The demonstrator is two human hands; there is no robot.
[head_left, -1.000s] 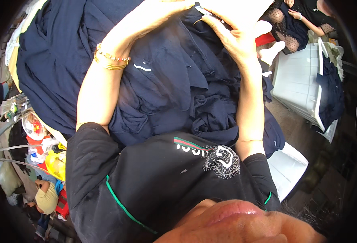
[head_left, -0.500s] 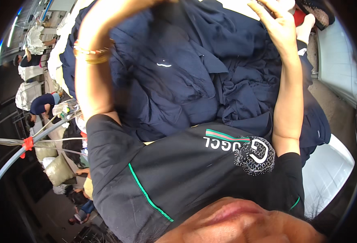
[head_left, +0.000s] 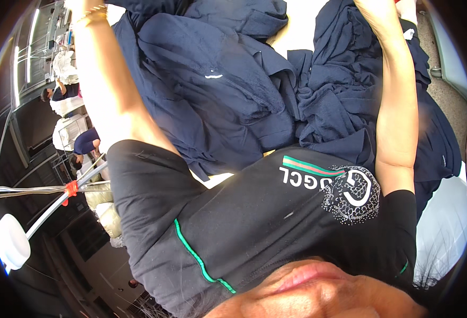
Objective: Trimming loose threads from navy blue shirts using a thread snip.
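A heap of dark navy cloth [head_left: 217,106] lies in front of me, in loose folds, with a small white mark [head_left: 213,77] near its middle. It is split by a gap where a pale surface [head_left: 298,29] shows. My left hand [head_left: 85,5], a gold bangle at the wrist, is at the far left, past the cloth's left side and cut off by the upper edge. My right hand [head_left: 375,6] is over the far right of the cloth, beside its bunched part [head_left: 339,90]. The fingers of both hands are out of view.
A slanting pole [head_left: 48,214] with a red tie [head_left: 71,188] and a white rounded head [head_left: 12,241] stands at my left. Beyond it are people [head_left: 85,142] and pale bundles [head_left: 107,217]. A white panel [head_left: 448,222] is at my right, with more navy cloth [head_left: 437,132] hanging beside it.
My left hand has moved left and my right hand slightly right and farther away. The far cloth has parted, baring the pale surface. The whole view has shifted a little.
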